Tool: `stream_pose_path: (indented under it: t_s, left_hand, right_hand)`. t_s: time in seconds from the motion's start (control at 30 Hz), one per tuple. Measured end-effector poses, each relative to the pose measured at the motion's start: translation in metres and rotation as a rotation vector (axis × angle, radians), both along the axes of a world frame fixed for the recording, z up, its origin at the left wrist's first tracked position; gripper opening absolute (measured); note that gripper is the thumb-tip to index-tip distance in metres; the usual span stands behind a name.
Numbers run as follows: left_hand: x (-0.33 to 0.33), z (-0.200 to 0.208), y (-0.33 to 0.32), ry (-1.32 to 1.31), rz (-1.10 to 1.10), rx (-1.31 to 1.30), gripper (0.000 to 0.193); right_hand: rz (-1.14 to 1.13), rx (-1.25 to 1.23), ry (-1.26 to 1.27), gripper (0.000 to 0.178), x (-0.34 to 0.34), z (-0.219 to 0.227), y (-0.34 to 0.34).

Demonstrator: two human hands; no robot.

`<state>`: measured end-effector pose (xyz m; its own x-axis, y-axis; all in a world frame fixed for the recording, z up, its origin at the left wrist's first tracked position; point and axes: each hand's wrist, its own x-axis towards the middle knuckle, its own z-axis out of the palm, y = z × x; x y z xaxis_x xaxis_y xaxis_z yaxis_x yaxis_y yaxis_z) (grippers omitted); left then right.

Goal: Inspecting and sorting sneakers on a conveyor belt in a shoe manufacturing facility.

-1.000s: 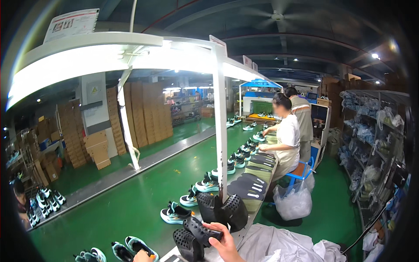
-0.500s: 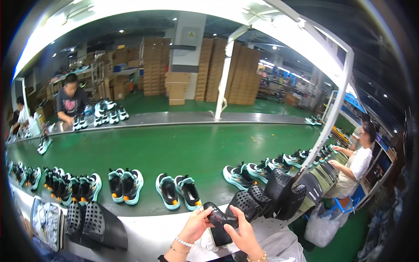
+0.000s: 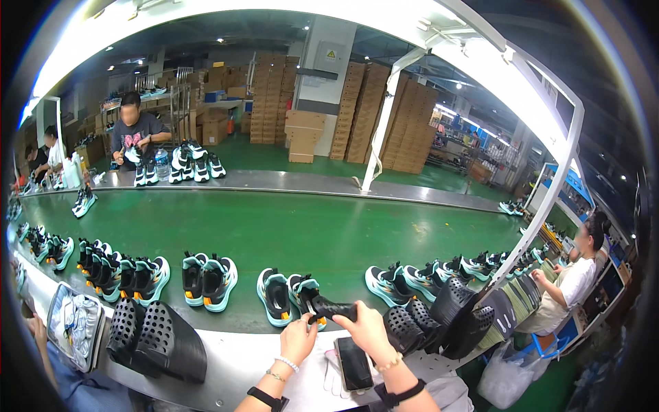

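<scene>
My left hand [image 3: 300, 341] is closed at one end of a slim black shoe insert [image 3: 334, 309]. Around the insert's other end, my right hand [image 3: 367, 333] is closed too. Between both hands the insert lies roughly level, at the near side of a black and turquoise sneaker [image 3: 302, 288], partly covering it. Whether it touches the sneaker I cannot tell. The matching sneaker [image 3: 276, 302] stands just left, its opening facing up. Below my right hand, a phone [image 3: 353, 364] lies on pale gloves [image 3: 332, 371] on the white worktop [image 3: 240, 357].
Stacked black perforated forms stand left [image 3: 158, 340] and right [image 3: 405, 326] of my hands. More sneaker pairs [image 3: 209, 281] line the green belt [image 3: 288, 220]. A white post [image 3: 528, 237] rises at right. One person [image 3: 141, 130] works across the belt, another [image 3: 566, 288] at right.
My hands have moved forward with the black insert, from over the phone to the sneaker's near side. The phone now shows fully. The person across has lifted a shoe.
</scene>
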<state>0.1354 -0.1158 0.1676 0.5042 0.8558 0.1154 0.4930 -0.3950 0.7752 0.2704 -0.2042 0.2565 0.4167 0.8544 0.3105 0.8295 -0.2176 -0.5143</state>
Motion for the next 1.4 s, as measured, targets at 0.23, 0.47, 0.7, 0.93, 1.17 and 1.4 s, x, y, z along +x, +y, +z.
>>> stream_pose_path:
  t_s: [0.23, 0.47, 0.7, 0.93, 1.17, 1.4]
  left_hand:
    - [-0.014, -0.045, 0.011, -0.002, 0.011, 0.215, 0.054]
    - [-0.010, -0.050, 0.012, -0.073, 0.017, 0.222, 0.050]
    - [-0.010, -0.057, 0.014, -0.137, 0.034, 0.180, 0.048]
    - [-0.015, -0.063, 0.019, -0.181, 0.033, 0.133, 0.049]
    - [-0.027, -0.076, 0.034, -0.300, 0.075, 0.136, 0.045]
    - [0.003, -0.053, 0.030, -0.259, 0.195, 0.132, 0.033]
  right_hand:
    - [0.171, -0.162, -0.269, 0.047, 0.000, -0.027, 0.101]
    - [0.182, -0.310, -0.426, 0.036, -0.011, -0.024, 0.129]
    - [0.161, -0.156, -0.474, 0.020, -0.024, -0.088, 0.142]
    - [-0.019, -0.451, -0.258, 0.018, -0.036, -0.094, 0.164]
    - [-0.005, -0.462, -0.233, 0.023, -0.052, -0.108, 0.190]
    - [0.215, -0.330, 0.169, 0.042, 0.002, -0.097, 0.157]
